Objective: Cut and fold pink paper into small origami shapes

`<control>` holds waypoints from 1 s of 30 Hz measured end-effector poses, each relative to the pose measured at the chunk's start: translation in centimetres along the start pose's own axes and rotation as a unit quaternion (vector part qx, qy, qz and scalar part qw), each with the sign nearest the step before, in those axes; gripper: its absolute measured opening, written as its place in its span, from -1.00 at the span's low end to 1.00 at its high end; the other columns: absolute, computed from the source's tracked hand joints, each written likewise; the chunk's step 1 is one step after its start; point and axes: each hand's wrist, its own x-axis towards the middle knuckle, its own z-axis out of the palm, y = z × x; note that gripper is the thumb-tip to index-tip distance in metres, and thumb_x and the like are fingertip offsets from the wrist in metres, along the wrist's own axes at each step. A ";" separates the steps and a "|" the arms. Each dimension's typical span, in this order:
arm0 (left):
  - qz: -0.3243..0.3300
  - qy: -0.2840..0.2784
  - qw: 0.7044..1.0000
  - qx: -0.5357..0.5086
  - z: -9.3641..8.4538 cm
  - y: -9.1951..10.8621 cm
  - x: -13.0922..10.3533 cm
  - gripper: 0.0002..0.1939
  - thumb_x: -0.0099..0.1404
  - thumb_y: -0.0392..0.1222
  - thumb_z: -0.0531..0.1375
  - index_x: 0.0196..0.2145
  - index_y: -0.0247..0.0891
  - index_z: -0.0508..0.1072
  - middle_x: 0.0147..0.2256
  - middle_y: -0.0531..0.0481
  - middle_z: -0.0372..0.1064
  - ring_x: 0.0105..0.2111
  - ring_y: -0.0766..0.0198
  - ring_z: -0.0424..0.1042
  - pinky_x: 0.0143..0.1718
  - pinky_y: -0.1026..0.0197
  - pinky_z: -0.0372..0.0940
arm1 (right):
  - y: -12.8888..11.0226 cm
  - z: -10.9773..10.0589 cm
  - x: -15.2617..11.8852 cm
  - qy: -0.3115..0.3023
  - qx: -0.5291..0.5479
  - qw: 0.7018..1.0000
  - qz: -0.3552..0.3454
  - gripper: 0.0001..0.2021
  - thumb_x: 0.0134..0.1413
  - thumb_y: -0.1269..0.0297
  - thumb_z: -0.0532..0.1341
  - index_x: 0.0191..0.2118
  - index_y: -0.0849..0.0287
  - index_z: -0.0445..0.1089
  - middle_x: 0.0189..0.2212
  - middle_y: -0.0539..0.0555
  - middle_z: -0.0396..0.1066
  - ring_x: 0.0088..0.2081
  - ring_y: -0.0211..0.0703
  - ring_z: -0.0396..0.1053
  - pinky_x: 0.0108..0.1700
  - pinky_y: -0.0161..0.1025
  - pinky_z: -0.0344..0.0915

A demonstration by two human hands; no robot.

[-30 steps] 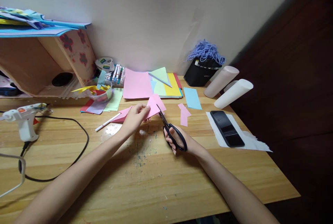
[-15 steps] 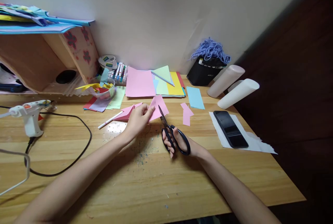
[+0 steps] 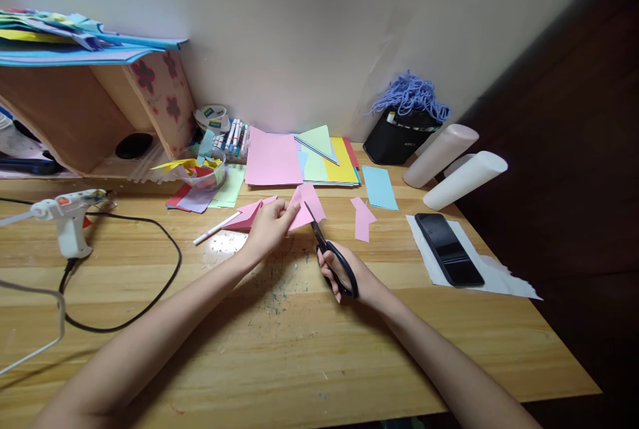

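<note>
Between thumb and fingers, my left hand (image 3: pixel 270 226) pinches a piece of pink paper (image 3: pixel 310 201) just above the table. My right hand (image 3: pixel 349 271) grips black-handled scissors (image 3: pixel 323 243), fingers through the loops. Their blades lie at the pink paper, one passing across its face, and they look nearly closed. Behind my left hand rests a folded pink paper (image 3: pixel 242 217), partly hidden by it. A white marker (image 3: pixel 216 228) lies alongside. Small pink paper offcuts (image 3: pixel 363 221) lie right of the blades.
A glue gun (image 3: pixel 72 219) with a looping black cord stands left. Stacked coloured sheets (image 3: pixel 273 157), a plastic bowl of scraps (image 3: pixel 212 179) and a black pouch with purple yarn (image 3: pixel 399 140) line the wall. A phone (image 3: pixel 449 249) and two white rolls (image 3: pixel 464 179) are at right.
The scissors' handles have come together and the blades have closed on the pink paper. My left hand keeps its pinch. The whole view has shifted slightly.
</note>
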 end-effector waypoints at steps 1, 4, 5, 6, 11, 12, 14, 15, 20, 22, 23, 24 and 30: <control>-0.003 -0.002 1.000 -0.008 0.0 0.0 0.0 -0.60 0.19 0.10 0.05 -0.61 -0.23 0.11 -0.68 0.16 0.03 -0.65 0.39 0.08 -0.59 0.31 -0.03 | 0.1 0.0 0.0 -0.001 -0.003 1.000 -0.008 -0.41 -0.24 -0.35 0.10 -0.38 0.16 0.13 -0.64 -0.17 0.09 -0.76 -0.46 0.08 -0.79 -0.47 0.15; -0.017 -0.019 0.999 -0.021 0.2 0.0 0.0 -0.58 0.18 0.10 0.06 -0.63 -0.23 0.08 -0.69 0.17 0.02 -0.67 0.41 0.07 -0.62 0.32 -0.04 | 0.0 0.2 -0.2 -0.007 -0.016 0.999 -0.044 -0.38 -0.22 -0.39 0.02 -0.37 0.16 0.14 -0.64 -0.17 0.08 -0.74 -0.47 0.09 -0.75 -0.46 0.18; -0.023 -0.028 0.999 -0.022 0.2 0.1 0.0 -0.57 0.18 0.10 0.06 -0.64 -0.23 0.08 -0.70 0.17 0.01 -0.68 0.42 0.06 -0.63 0.33 -0.05 | -0.2 0.3 -0.3 -0.009 -0.016 0.998 -0.053 -0.36 -0.22 -0.41 0.00 -0.37 0.17 0.14 -0.64 -0.17 0.07 -0.74 -0.47 0.08 -0.74 -0.44 0.20; -0.028 -0.038 0.999 -0.023 0.3 0.2 -0.1 -0.56 0.18 0.11 0.06 -0.65 -0.23 0.07 -0.71 0.17 0.01 -0.69 0.42 0.06 -0.64 0.33 -0.06 | -0.3 0.4 -0.4 -0.010 -0.013 0.998 -0.059 -0.35 -0.24 -0.42 -0.02 -0.37 0.17 0.14 -0.64 -0.17 0.07 -0.73 -0.46 0.08 -0.72 -0.43 0.22; -0.043 -0.063 0.997 -0.029 0.4 0.5 -0.2 -0.54 0.16 0.15 0.06 -0.66 -0.23 0.08 -0.75 0.16 0.01 -0.72 0.42 0.06 -0.67 0.33 -0.06 | -0.4 0.5 -0.2 0.000 -0.003 0.999 -0.049 -0.35 -0.28 -0.42 0.02 -0.38 0.16 0.12 -0.65 -0.17 0.08 -0.73 -0.45 0.09 -0.72 -0.42 0.22; -0.044 -0.064 0.997 -0.030 0.4 0.5 -0.2 -0.54 0.16 0.15 0.06 -0.66 -0.23 0.08 -0.75 0.16 0.01 -0.72 0.42 0.06 -0.67 0.33 -0.05 | -0.2 0.4 -0.1 0.002 0.001 0.999 -0.040 -0.36 -0.27 -0.41 0.04 -0.37 0.16 0.12 -0.65 -0.17 0.08 -0.74 -0.44 0.09 -0.74 -0.42 0.20; -0.047 -0.066 0.996 -0.031 0.4 0.5 -0.2 -0.54 0.16 0.16 0.06 -0.66 -0.23 0.08 -0.76 0.16 0.01 -0.72 0.41 0.06 -0.67 0.33 -0.05 | 0.1 0.3 0.0 0.010 0.006 0.999 -0.030 -0.40 -0.23 -0.37 0.08 -0.36 0.16 0.13 -0.65 -0.17 0.09 -0.75 -0.45 0.10 -0.76 -0.45 0.17; -0.048 -0.067 0.996 -0.032 0.3 0.4 -0.2 -0.54 0.17 0.16 0.06 -0.66 -0.23 0.09 -0.75 0.16 0.01 -0.73 0.41 0.06 -0.67 0.33 -0.05 | 0.2 0.3 0.0 0.017 0.004 0.999 -0.029 -0.41 -0.21 -0.35 0.08 -0.36 0.16 0.14 -0.65 -0.17 0.09 -0.75 -0.45 0.10 -0.76 -0.46 0.16; -0.041 -0.068 0.996 -0.034 0.2 0.3 -0.1 -0.57 0.18 0.13 0.05 -0.64 -0.24 0.12 -0.69 0.14 0.05 -0.68 0.39 0.08 -0.64 0.30 -0.05 | 0.3 0.3 -0.1 0.032 -0.008 0.999 -0.038 -0.47 -0.14 -0.28 0.09 -0.35 0.16 0.16 -0.64 -0.17 0.09 -0.75 -0.46 0.09 -0.78 -0.47 0.14; -0.019 -0.044 0.999 -0.020 0.1 0.2 0.2 -0.59 0.21 0.09 0.03 -0.63 -0.25 0.17 -0.64 0.11 0.10 -0.61 0.36 0.12 -0.58 0.29 -0.01 | 0.4 0.3 -0.1 0.027 -0.015 0.999 -0.038 -0.48 -0.13 -0.28 0.09 -0.36 0.16 0.15 -0.64 -0.17 0.09 -0.75 -0.46 0.09 -0.78 -0.47 0.15; -0.007 -0.031 0.999 -0.011 0.1 0.1 0.3 -0.60 0.22 0.07 0.01 -0.61 -0.25 0.19 -0.62 0.10 0.13 -0.57 0.34 0.14 -0.54 0.28 0.01 | 0.5 0.3 -0.1 0.024 -0.020 0.999 -0.038 -0.48 -0.12 -0.28 0.08 -0.37 0.16 0.15 -0.64 -0.17 0.09 -0.75 -0.46 0.09 -0.78 -0.47 0.15; 0.002 -0.018 1.000 -0.002 0.0 -0.1 0.4 -0.61 0.24 0.06 -0.01 -0.60 -0.26 0.21 -0.59 0.09 0.15 -0.54 0.33 0.15 -0.51 0.28 0.03 | 0.5 0.2 -0.1 0.020 -0.026 0.999 -0.038 -0.49 -0.11 -0.28 0.08 -0.37 0.16 0.15 -0.64 -0.16 0.09 -0.75 -0.46 0.09 -0.77 -0.47 0.15; 0.034 0.001 0.999 0.036 0.2 -0.6 0.4 -0.64 0.26 0.01 -0.02 -0.60 -0.24 0.11 -0.59 0.12 0.06 -0.54 0.34 0.10 -0.47 0.28 0.01 | 0.0 0.8 -0.4 -0.009 -0.041 0.998 -0.055 -0.41 -0.15 -0.36 0.01 -0.36 0.17 0.14 -0.66 -0.17 0.05 -0.74 -0.46 0.08 -0.74 -0.45 0.19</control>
